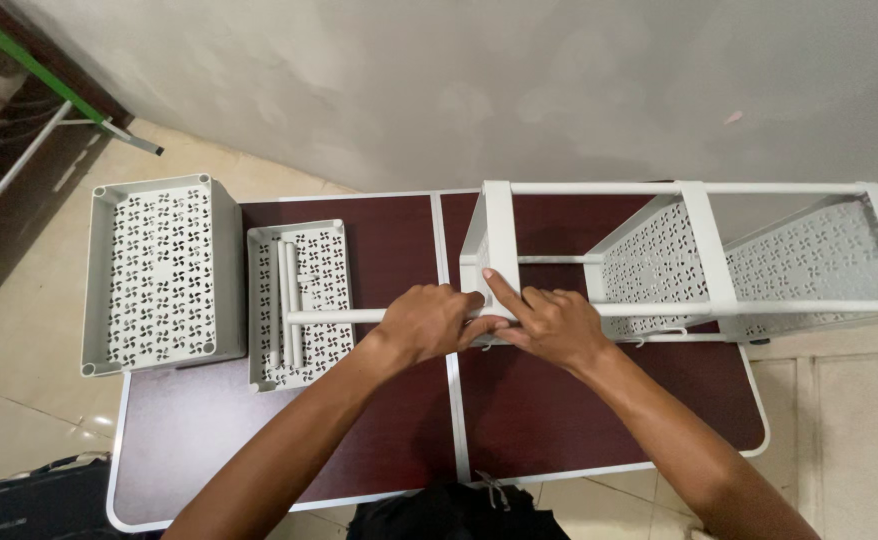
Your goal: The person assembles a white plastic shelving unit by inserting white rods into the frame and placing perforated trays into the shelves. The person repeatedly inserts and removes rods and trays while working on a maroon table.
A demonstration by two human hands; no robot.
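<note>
Rack (pixel 694 255): white shelf frame with perforated trays, lying on its side on the right half of the bench; its long axis runs left to right, and its far end reaches past the bench's right edge.
Pole (pixel 334 316): thin white tube, level, in line with the rack's near rail; its free end points left over the small tray, its right end meets the rack's corner post under the hands.
Left hand (pixel 427 322): clenched over the pole right at the joint with the rack.
Right hand (pixel 551 322): rests on the rack's near rail beside the corner post, forefinger stretched up along the post; I cannot tell whether its grip closes around the rail. The two hands touch.
Small tray (pixel 299 302): perforated, flat on the bench's left half, with two loose tubes lying in it, pointing away from the person.
Big tray (pixel 162 273): perforated, at the bench's left end, overhanging that edge.
Bench (pixel 559 420): dark red folding top with white rim and a white centre seam; its far edge sits close to a grey wall.
Room: pale tiled floor all round; a dark bag on the floor at lower left.
Open room: bare bench top near the person, on both sides of the seam.
</note>
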